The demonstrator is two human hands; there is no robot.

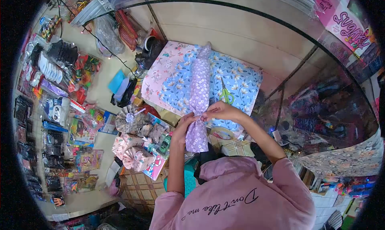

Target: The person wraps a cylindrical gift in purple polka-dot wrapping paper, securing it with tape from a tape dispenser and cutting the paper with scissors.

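A long bundle wrapped in purple floral paper (199,85) lies over blue and pink floral sheets (236,79). Its paper is gathered into a narrow neck near the lower end, which flares out below. My left hand (184,126) closes on the left side of that neck. From the right, my right hand (218,111) pinches the same gathered spot, and the two hands nearly touch. Green-handled scissors (225,94) rest on the blue sheet just above my right hand. A roll of tape (223,134) sits below the sheets, right of the flared end.
Wrapped gifts in pink floral paper (136,158) and a grey one (132,120) stand at the lower left. Packaged goods (52,109) hang along the left wall. A dark-edged glass case (321,45) curves around the top and right. Tiled floor (138,188) shows below.
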